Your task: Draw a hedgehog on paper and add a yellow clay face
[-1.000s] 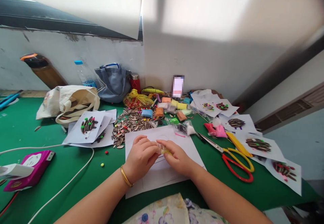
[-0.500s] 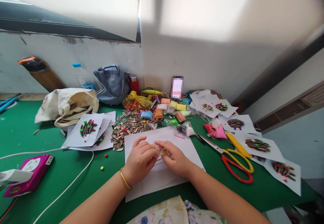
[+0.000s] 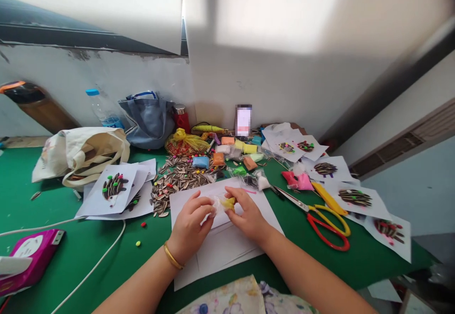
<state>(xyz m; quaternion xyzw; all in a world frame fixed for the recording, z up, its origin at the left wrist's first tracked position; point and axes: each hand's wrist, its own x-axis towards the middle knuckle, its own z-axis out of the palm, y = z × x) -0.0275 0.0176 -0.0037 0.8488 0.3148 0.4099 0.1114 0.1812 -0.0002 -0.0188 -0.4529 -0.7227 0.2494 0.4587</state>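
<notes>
A small clear plastic bag (image 3: 217, 205) with a yellow lump of modelling clay (image 3: 228, 203) is stretched between my two hands, over white paper (image 3: 222, 247). My left hand (image 3: 192, 221), with a gold bangle at the wrist, pinches the crumpled clear end. My right hand (image 3: 247, 214) has thumb and forefinger closed on the yellow end. Whether the clay is still inside the plastic I cannot tell. Beyond the paper lie sunflower seeds (image 3: 177, 181) in a loose heap and several bagged clay lumps, among them a blue one (image 3: 201, 162) and an orange one (image 3: 218, 159).
Scissors (image 3: 329, 228) with red and yellow handles lie at right, by a yellow utility knife (image 3: 329, 198) and seed-decorated papers (image 3: 355, 198). More such papers (image 3: 119, 186) are at left, near a white cable (image 3: 103, 262), a magenta power strip (image 3: 33, 257) and a cream bag (image 3: 88, 155).
My hands have drawn slightly apart, and more of the plastic bag and yellow clay now shows between them. The whole view has shifted a little to the right.
</notes>
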